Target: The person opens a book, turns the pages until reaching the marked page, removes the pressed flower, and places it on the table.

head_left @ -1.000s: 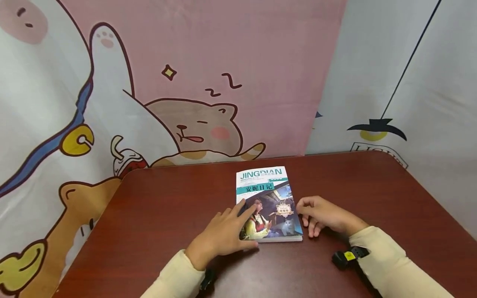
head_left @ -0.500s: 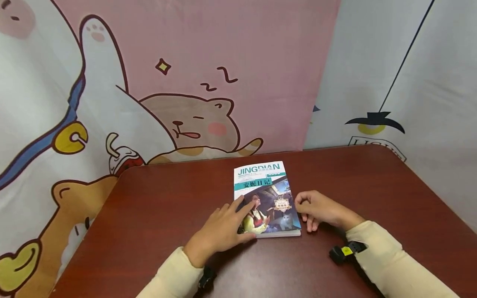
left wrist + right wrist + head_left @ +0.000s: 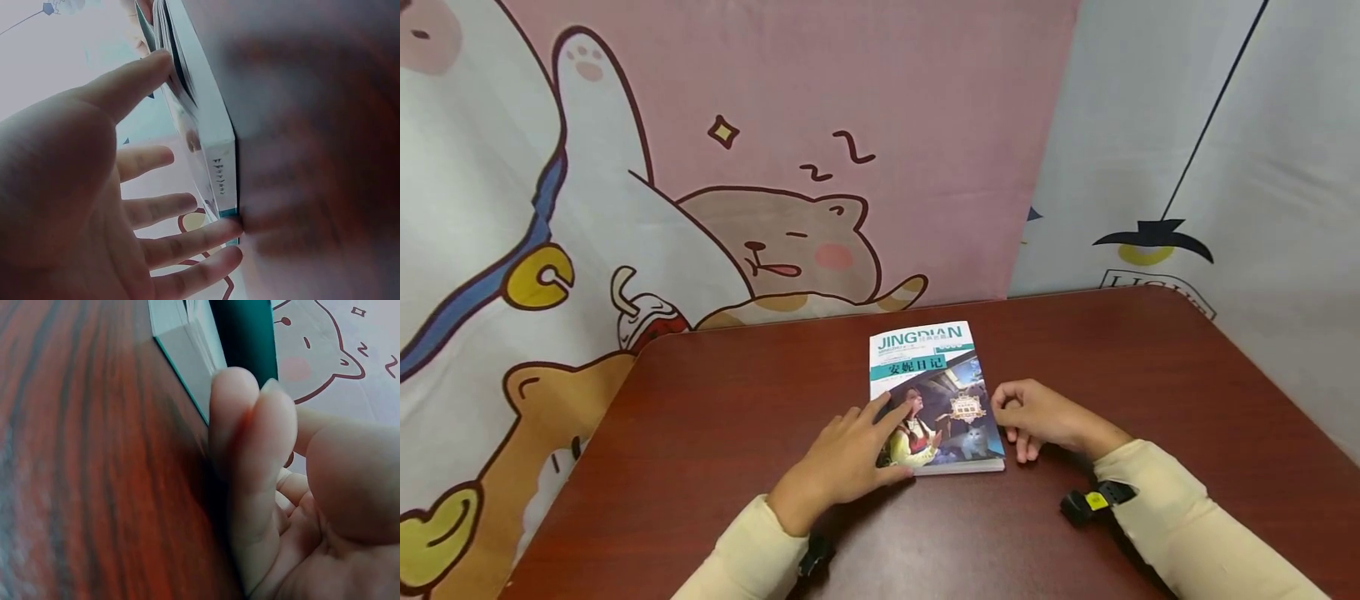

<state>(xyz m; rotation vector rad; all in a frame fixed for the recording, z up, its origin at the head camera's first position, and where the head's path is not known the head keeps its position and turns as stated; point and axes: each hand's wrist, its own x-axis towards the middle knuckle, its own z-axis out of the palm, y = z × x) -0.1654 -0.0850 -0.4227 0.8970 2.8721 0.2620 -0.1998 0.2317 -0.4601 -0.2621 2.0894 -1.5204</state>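
A paperback book (image 3: 966, 437) lies on the table, its illustrated cover facing up. My left hand (image 3: 842, 458) rests over its lower left part, fingers spread, with the thumb at the bottom edge. In the left wrist view, the ends of the pages (image 3: 212, 119) face the camera. At the book's right edge, my right hand (image 3: 1045, 417) pinches the front cover between thumb and index finger, the other fingers loosely bent below. The right wrist view shows the cover's teal inner side (image 3: 247, 337) raised off the pages, partly hidden behind the fingertips.
The book stands on a reddish-brown wooden table (image 3: 737, 400). A cartoon-printed cloth (image 3: 970, 167) hangs behind the table's far edge. Dark straps with small devices sit at both wrists, the right one (image 3: 1093, 500) marked with yellow.
The head view has shifted slightly, so the table and book sit a little higher and further left. Both hands keep nearly the same place at the book.
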